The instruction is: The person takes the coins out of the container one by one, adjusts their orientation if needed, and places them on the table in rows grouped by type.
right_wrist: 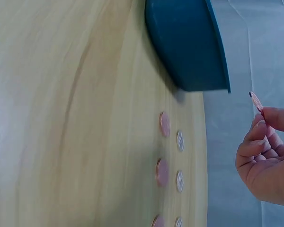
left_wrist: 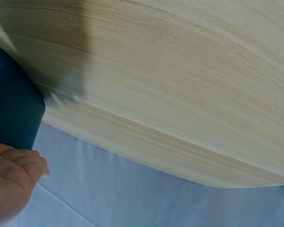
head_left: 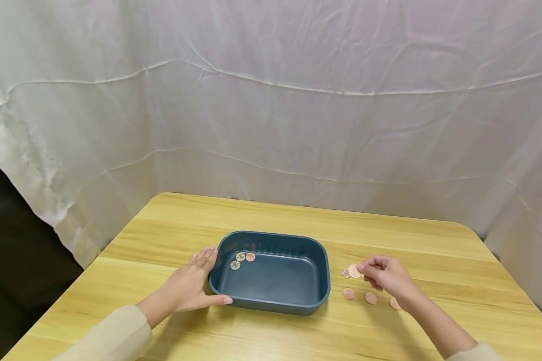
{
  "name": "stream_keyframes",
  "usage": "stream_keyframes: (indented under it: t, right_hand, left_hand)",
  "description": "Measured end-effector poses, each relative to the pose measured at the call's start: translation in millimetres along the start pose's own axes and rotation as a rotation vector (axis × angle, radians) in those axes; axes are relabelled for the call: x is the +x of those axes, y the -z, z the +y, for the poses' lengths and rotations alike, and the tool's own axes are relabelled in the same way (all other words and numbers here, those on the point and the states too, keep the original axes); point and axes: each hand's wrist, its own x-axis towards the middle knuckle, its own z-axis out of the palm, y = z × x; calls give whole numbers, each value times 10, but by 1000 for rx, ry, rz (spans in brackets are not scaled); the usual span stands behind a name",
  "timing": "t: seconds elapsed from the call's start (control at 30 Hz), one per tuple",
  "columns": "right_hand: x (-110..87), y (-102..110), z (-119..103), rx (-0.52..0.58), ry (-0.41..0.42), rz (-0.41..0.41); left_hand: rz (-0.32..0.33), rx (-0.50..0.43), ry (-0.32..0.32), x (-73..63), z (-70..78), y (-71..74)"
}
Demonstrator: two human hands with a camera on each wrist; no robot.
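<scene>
A dark blue rectangular bin (head_left: 271,304) stands on the table. My left hand (head_left: 190,282) rests against its left end, fingers fairly straight along the outside and thumb at the near left corner. Inside the bin, at the far left, lie a copper-coloured coin (head_left: 250,256) and two paler coins (head_left: 235,264). To the right of the bin, my right hand (head_left: 387,275) pinches a copper-coloured coin (right_wrist: 256,101) between thumb and fingers, above the table. Below that hand are a row of copper-coloured coins (right_wrist: 162,172) and a row of silvery coins (right_wrist: 180,181).
The wooden table (head_left: 262,337) has rounded far corners. Pale cloth (head_left: 325,125) hangs behind it and at both sides. A dark area (head_left: 18,250) lies beyond the table's left edge.
</scene>
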Motion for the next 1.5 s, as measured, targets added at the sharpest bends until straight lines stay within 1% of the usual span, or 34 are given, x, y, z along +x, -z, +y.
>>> stream_keyframes:
  t: [0.13, 0.3, 0.4, 0.57, 0.7, 0.83, 0.93, 1.07, 1.17, 1.37, 1.5]
  right_hand:
    - [-68, 110, 98, -27, -27, 12]
    - [-161, 268, 271, -54, -68, 32]
    - [-213, 371, 380, -58, -105, 25]
    - [-284, 506, 546, -62, -152, 49]
    - [-350, 603, 694, -78, -163, 36]
    - [-397, 704, 844, -105, -221, 18]
    - [-404, 766, 935, -139, -279, 37]
    - [-386, 820, 1034, -186, -301, 52]
    - [-373, 839, 1087, -218, -301, 54]
    - [-353, 812, 1154, -313, -287, 113]
    - [-328, 796, 1172, -350, -299, 131]
  left_hand:
    - [-4, -7, 8, -8, 7, -2]
    - [-1, -6, 10, -6, 8, -6]
    - [0, -2, 9, -5, 4, -7]
    - [0, 4, 7, -9, -5, -7]
    - [3, 4, 3, -6, -4, -8]
    - [5, 7, -2, -1, -2, -9]
    - [5, 9, -2, -2, -5, -11]
    - [4, 6, 3, -7, -5, -10]
    - [4, 5, 7, -9, -4, -8]
    - [3, 12, 1, -9, -1, -9]
    - [6, 12, -2, -9, 5, -7]
